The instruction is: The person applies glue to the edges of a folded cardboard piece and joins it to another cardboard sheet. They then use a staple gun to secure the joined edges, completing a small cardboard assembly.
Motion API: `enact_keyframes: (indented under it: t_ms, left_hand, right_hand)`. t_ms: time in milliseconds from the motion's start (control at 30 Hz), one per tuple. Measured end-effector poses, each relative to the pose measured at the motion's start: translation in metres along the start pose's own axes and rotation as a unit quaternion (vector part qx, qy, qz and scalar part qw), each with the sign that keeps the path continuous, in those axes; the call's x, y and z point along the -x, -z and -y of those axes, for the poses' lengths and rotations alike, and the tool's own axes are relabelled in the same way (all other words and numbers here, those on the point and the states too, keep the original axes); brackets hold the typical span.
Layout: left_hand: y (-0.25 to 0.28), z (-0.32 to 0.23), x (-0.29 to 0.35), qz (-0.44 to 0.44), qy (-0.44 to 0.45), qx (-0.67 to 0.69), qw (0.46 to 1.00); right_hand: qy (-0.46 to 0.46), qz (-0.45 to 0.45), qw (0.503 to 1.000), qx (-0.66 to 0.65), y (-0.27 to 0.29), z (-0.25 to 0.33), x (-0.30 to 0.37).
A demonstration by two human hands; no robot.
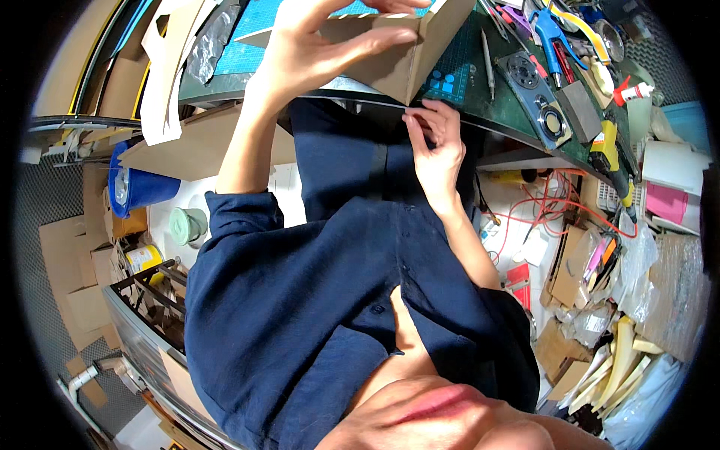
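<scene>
A folded brown cardboard piece [442,45] stands at the table's front edge, its crease and lower corner toward me. My left hand [319,52] reaches over it from the left. Its thumb lies across the near panel by the crease, and its fingers curl over the top, partly cut off by the frame. Just below the lower corner is my right hand [439,139], thumb and forefinger pinched together and the other fingers bent. Whatever sits between those fingertips is too small to make out. Beneath the cardboard, a blue cutting mat [450,79] shows in part.
On the green table [480,105], to the right, lie a metal pen-like tool [488,64], a blue air gun [551,41], a grey block [579,114] and a yellow-black tool [606,150]. Cardboard sheets [161,82] lean at left, near a blue bin [146,180]. Orange cable [536,202] tangles below.
</scene>
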State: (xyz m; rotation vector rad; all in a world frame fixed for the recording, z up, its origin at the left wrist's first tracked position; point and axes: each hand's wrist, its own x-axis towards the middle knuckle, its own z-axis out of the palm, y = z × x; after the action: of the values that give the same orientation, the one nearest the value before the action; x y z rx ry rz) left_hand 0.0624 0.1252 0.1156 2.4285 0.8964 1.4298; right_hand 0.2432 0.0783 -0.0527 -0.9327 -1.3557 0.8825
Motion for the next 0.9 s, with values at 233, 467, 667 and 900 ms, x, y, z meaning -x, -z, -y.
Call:
enact_keyframes:
  t_ms: [233,467,667,900]
  left_hand:
    - [-0.006,0.010,-0.005,0.011,-0.027,0.097,0.995]
    - [-0.014,0.020,-0.001,-0.011,-0.037,0.179,0.983]
    - [-0.014,0.022,-0.001,-0.012,-0.043,0.177,0.983]
    - [-0.015,0.032,-0.005,-0.015,-0.104,0.204,0.973]
  right_hand:
    - [0.017,-0.067,0.997,-0.034,-0.025,-0.018,0.002]
    - [0.042,-0.103,0.989,-0.095,-0.037,-0.024,0.001]
    - [0.028,-0.119,0.988,-0.096,-0.040,-0.022,0.003]
    - [0.034,-0.125,0.988,-0.087,-0.039,-0.026,0.003]
